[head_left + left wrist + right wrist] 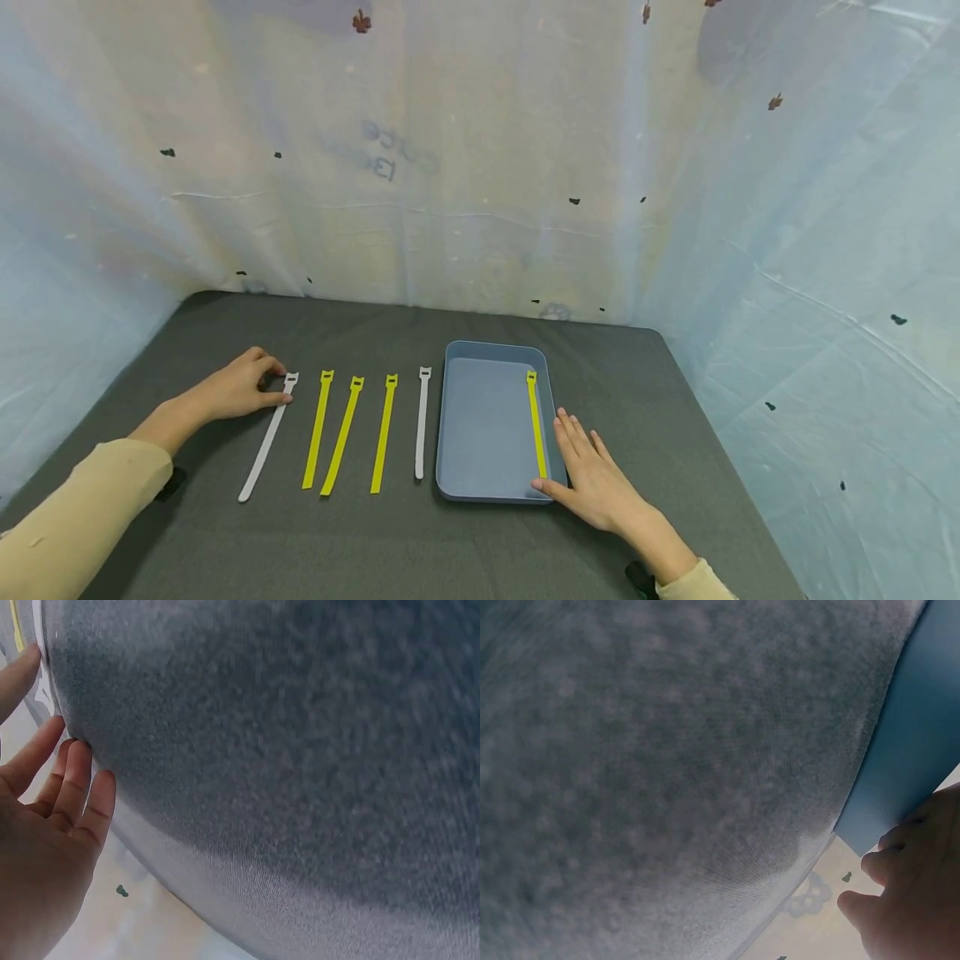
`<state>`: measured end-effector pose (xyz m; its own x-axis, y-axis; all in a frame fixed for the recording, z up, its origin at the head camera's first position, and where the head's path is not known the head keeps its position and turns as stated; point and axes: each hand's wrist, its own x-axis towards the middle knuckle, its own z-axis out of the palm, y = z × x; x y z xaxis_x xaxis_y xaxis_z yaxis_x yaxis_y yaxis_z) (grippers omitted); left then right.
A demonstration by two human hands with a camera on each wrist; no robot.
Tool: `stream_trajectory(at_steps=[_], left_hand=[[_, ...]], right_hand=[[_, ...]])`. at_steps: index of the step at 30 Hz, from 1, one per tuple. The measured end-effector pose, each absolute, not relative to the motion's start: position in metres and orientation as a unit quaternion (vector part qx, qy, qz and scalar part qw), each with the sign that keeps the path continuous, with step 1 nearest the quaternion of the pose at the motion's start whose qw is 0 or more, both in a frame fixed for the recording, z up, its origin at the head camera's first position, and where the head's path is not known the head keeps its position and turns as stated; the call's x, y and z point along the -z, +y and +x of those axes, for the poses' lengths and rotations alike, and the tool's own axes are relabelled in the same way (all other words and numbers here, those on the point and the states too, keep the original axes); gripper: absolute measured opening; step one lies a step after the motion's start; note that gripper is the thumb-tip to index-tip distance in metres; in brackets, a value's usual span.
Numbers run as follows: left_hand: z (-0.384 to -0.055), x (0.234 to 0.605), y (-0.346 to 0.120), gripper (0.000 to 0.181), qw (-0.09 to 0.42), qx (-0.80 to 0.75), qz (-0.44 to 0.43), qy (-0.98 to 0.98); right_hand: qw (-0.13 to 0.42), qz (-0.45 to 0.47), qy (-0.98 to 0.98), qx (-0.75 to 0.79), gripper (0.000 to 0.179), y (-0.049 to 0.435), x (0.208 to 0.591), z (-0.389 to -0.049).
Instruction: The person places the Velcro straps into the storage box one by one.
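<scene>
Thumb and forefinger of my left hand (236, 387) are spread around the slotted head of the leftmost white cable strap (262, 450), with the thumb tip over the strap. In the left wrist view the fingers of that hand (52, 817) are apart and loosely bent. My right hand (592, 479) lies with extended fingers along the right side of a blue-grey tray (487, 433), its thumb over the near right rim. One yellow cable strap (536, 425) lies inside the tray near its right wall. In the right wrist view, fingers sit against the tray's outer wall (907, 735).
Between the left hand and the tray, three yellow straps (318, 429) lie side by side, then a second white strap (422, 425) close to the tray's left wall. All lie on a dark grey cloth-covered table (360, 542). Pale hanging sheets (480, 167) enclose the back and sides.
</scene>
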<state>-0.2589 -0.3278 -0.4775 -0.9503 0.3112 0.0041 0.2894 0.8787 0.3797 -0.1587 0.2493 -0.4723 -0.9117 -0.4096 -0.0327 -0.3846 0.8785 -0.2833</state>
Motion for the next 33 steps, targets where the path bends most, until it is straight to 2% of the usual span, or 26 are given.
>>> stream_trajectory(at_steps=[8,17,26,33], left_hand=[[-0.259,0.483,-0.326,0.048,0.03,-0.235,0.146,0.96],[-0.257,0.48,-0.322,0.06,0.051,-0.257,0.133,0.956],[-0.253,0.479,-0.319,0.043,0.044,-0.299,0.114,0.946],[-0.253,0.481,-0.317,0.033,0.057,-0.309,0.104,0.944]], right_hand=[[0.041,-0.207,0.968,0.137,0.103,0.25,0.473,-0.158],[0.034,-0.21,0.967,0.143,0.101,0.25,0.473,-0.157],[0.041,-0.207,0.967,0.145,0.102,0.249,0.471,-0.158],[0.039,-0.205,0.968,0.14,0.102,0.249,0.473,-0.158]])
